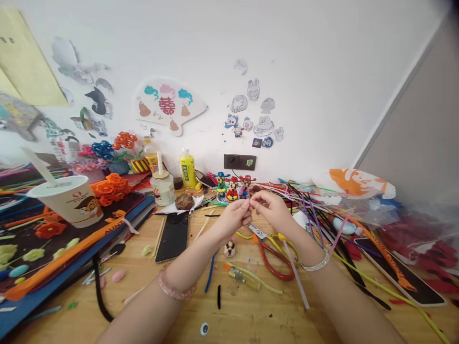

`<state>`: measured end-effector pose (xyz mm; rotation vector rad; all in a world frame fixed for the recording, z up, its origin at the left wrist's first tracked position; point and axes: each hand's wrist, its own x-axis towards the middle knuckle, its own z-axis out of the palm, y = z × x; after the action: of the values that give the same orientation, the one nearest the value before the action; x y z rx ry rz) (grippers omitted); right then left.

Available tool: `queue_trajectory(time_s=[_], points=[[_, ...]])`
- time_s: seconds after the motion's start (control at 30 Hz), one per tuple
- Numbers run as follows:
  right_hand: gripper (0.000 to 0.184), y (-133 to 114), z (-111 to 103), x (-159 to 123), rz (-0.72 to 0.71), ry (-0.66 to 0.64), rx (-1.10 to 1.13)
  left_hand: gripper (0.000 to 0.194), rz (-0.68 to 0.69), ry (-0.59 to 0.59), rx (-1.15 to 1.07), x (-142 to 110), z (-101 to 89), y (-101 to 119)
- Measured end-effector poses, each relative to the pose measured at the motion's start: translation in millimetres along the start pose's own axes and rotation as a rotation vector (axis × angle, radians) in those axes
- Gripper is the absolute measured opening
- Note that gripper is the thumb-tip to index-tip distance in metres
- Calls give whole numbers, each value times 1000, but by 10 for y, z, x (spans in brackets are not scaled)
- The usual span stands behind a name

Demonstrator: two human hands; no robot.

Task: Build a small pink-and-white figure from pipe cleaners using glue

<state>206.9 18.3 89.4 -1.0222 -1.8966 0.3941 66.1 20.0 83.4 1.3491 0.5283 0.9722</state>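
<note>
A wooden table (247,310) holds scissors (263,252) (red-handled) — and a googly eye (204,328).

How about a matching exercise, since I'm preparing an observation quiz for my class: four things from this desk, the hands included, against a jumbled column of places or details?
Things:
1. Left hand
2. Paper cup
3. Right hand
4. Toy eye

Places or details:
A. silver bracelet at its wrist
B. near the picture's bottom edge
C. pink band around its arm
D. straw standing in it

Right pairs: 1-C; 2-D; 3-A; 4-B
</note>
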Motion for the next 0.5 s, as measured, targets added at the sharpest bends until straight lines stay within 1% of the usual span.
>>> queue_trajectory(time_s=[0.17, 0.23, 0.3, 0.37, 0.43, 0.47, 0.5], points=[[7, 27, 20, -7, -22, 8, -105, 33, 27, 67, 64, 23, -13, -56], [9, 36, 8, -8, -42, -30, -223, 31, 42, 103, 122, 45, -41, -82], [13, 13, -8, -13, -82, -63, -409, 28, 53, 141, 197, 65, -81, -93], [16, -66, -3, -31, -118, -37, -587, 23, 57, 181, 272, 75, -121, -93], [18, -213, 55, -77, -167, 11, -664, 15, 41, 209, 328, 68, -145, -105], [21, -308, 112, -114, -218, -7, -650, 11, 16, 224, 333, 57, -148, -122], [27, -411, 188, -161, -289, -74, -606, 8, -18, 235, 367, 41, -144, -149]])
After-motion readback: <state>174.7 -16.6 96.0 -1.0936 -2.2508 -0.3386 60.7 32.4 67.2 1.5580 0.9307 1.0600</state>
